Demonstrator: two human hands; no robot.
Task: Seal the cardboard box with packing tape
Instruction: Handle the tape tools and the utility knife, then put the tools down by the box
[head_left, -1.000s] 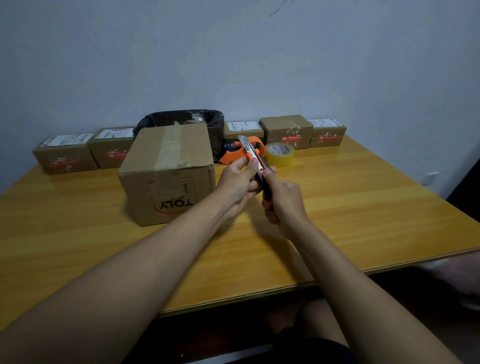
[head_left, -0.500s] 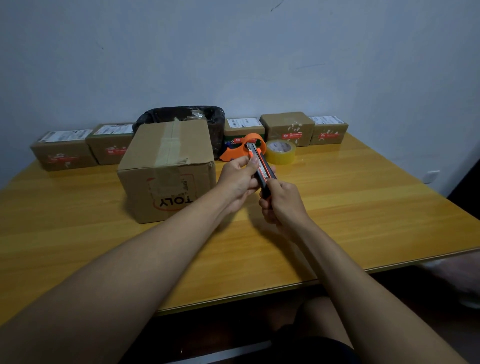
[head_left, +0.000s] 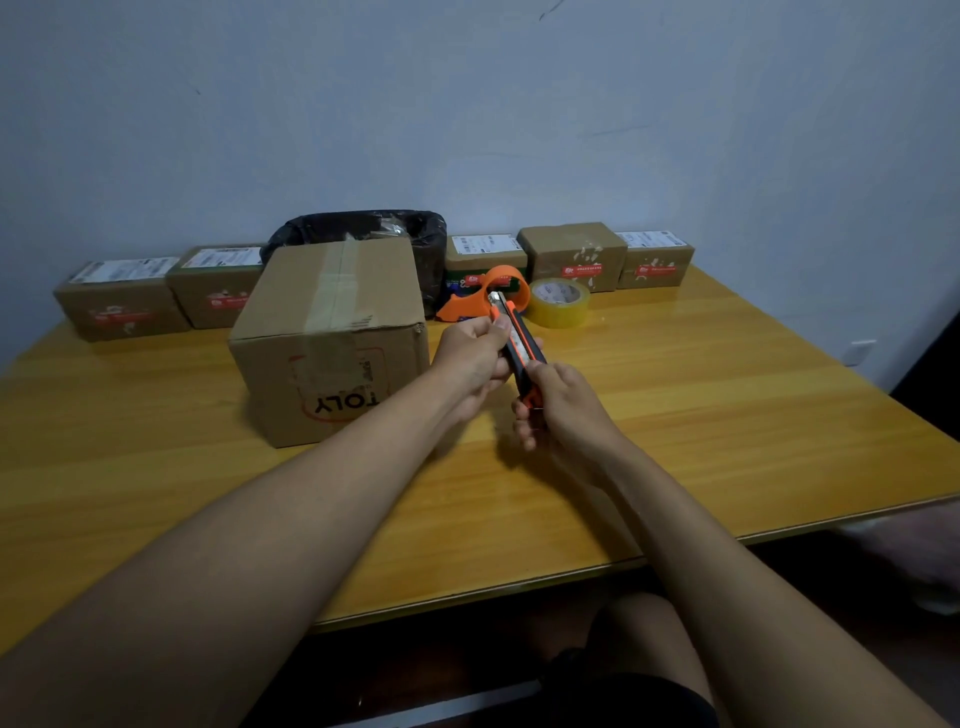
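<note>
A closed cardboard box with tape along its top seam stands left of centre on the table. Just right of it, both hands hold an orange and black utility knife above the table. My left hand pinches its front end near the blade tip. My right hand grips its rear end. Behind the knife lie an orange tape dispenser and a roll of clear packing tape.
Small sealed parcels line the back of the wooden table against the wall. A bin lined with a black bag stands behind the big box. The table's front edge runs close to my body.
The knife's blade, extended a second ago, has slid back into the handle. Both hands stay on the knife in almost the same place.
</note>
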